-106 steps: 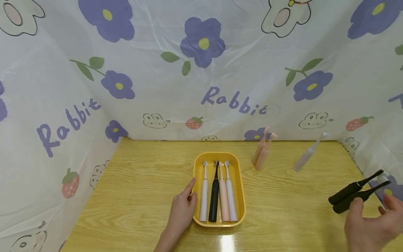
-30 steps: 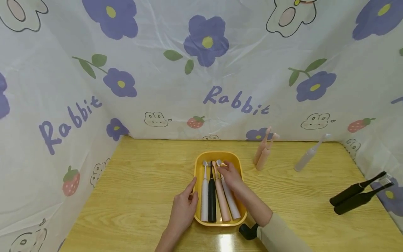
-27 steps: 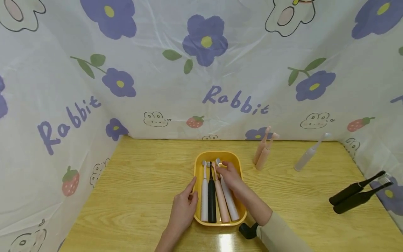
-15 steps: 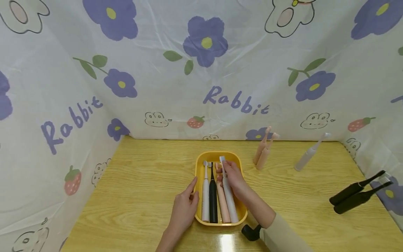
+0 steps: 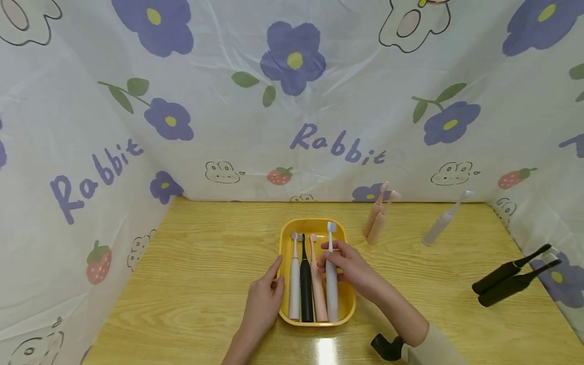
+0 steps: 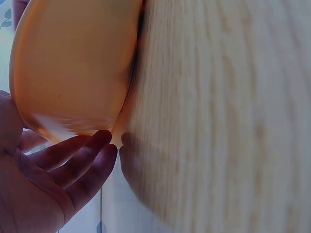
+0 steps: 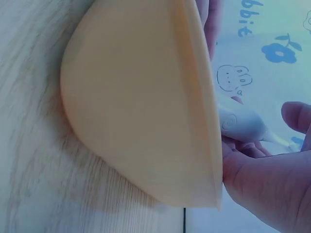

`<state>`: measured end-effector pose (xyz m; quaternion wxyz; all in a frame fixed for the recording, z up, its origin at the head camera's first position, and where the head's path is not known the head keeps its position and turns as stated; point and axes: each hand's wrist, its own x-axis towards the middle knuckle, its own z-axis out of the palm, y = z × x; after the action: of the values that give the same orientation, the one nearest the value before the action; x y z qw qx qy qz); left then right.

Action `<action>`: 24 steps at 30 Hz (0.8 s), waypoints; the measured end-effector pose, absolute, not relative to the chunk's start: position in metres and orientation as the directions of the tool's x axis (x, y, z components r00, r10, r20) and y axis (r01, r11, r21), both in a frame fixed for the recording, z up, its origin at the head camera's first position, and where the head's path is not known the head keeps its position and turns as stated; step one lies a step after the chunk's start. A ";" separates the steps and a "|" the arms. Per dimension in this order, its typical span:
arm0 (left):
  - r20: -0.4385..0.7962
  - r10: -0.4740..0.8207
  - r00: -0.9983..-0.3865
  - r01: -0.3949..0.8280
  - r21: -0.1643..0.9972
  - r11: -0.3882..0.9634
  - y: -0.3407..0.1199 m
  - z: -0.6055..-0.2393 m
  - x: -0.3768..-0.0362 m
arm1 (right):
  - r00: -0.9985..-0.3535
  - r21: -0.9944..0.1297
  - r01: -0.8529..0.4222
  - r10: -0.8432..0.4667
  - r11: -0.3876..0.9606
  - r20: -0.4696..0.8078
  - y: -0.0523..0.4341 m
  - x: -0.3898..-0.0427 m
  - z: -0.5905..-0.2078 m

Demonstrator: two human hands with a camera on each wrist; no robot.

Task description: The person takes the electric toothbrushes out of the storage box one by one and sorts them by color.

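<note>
Yellow tray (image 6: 73, 73) fills wrist views; only overhead shows right hand (image 5: 349, 263) pinching grey toothbrush (image 5: 331, 284).

My wooden table (image 5: 205, 263) carries a yellow tray (image 5: 286, 253) at its middle. Right of the tray and behind it stand two pink brushes (image 5: 375, 219), then a white brush (image 5: 438, 228); two black brushes (image 5: 506, 279) lie far right.
</note>
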<state>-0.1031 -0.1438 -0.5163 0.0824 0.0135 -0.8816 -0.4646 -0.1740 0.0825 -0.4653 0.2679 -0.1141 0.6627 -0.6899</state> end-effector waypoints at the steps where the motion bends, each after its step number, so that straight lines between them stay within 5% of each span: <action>1: 0.136 -0.097 -0.986 0.057 0.822 0.567 -0.144 -0.516 -0.103 | -0.831 -0.978 0.206 -0.523 0.032 -0.192 0.084 -0.173 -0.466; 15: 0.131 -0.075 -0.988 0.066 0.823 0.564 -0.145 -0.514 -0.103 | -0.671 -0.957 -0.157 -0.737 0.245 -0.079 0.105 -0.155 -0.464; 24: 0.105 -0.088 -0.991 0.036 0.820 0.571 -0.145 -0.515 -0.103 | -0.592 -0.936 -0.279 -0.806 0.214 -0.007 0.108 -0.143 -0.469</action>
<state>-0.1031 -0.1448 -0.5153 0.0672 0.0149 -0.8838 -0.4627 -0.1432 0.1083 -0.4694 0.2598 -0.3694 0.7344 -0.5067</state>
